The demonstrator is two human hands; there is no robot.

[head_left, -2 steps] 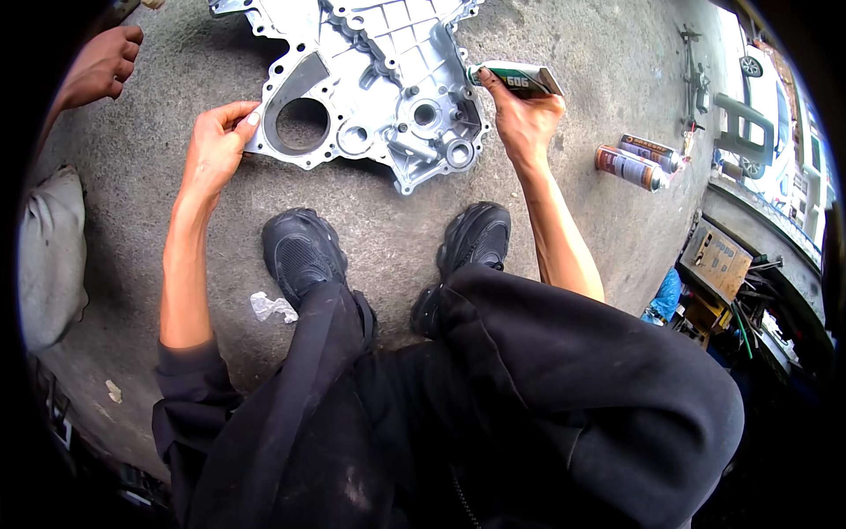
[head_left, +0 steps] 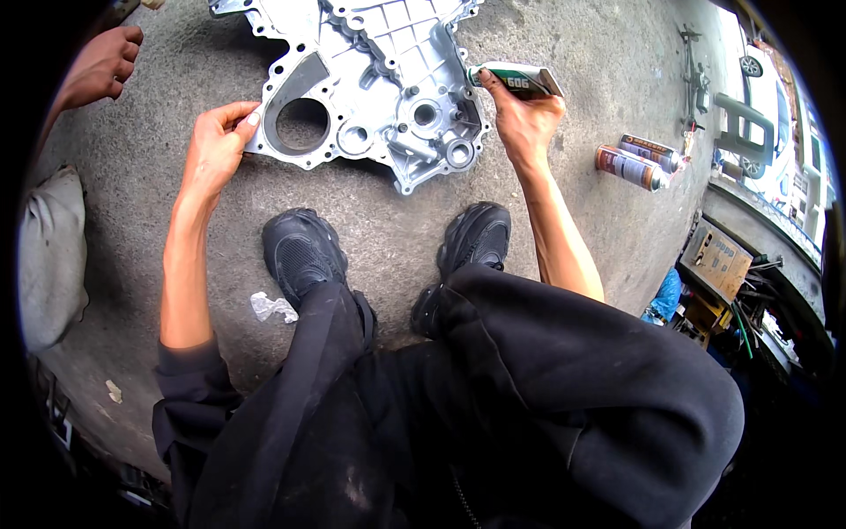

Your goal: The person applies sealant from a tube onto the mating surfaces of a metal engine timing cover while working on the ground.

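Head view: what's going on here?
The person's left hand grips the lower left edge of a silver metal casting. The right hand holds a green tube, its tip by the casting's right edge. Two cans lie on the concrete floor further right, and another person's hand shows at upper left.

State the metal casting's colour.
The metal casting is silvery grey, seen in the head view.

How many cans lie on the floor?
2: the nearer can lies right of the right hand; the farther can lies behind the nearer one, partly covered. Others may be hidden.
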